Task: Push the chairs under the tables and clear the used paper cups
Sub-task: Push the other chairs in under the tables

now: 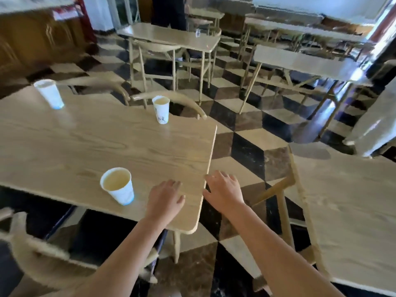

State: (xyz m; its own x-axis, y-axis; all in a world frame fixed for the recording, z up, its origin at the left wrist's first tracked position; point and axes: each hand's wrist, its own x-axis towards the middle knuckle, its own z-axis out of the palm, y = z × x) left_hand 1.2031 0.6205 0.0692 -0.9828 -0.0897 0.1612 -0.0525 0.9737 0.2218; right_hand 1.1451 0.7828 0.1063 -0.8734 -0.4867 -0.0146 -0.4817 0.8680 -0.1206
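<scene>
Both hands are hovering with fingers spread and holding nothing, left hand (165,196) over the desk (85,146), right hand (225,189) at its edge; nearest paper cup (117,185) is sitting just left, so reaching low and gripping gently seems wise.

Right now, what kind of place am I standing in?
Most likely a cafe or canteen dining room. Several matching wooden tables with chairs stand in rows on a checkered floor, and paper cups have been left on the nearest table.
</scene>
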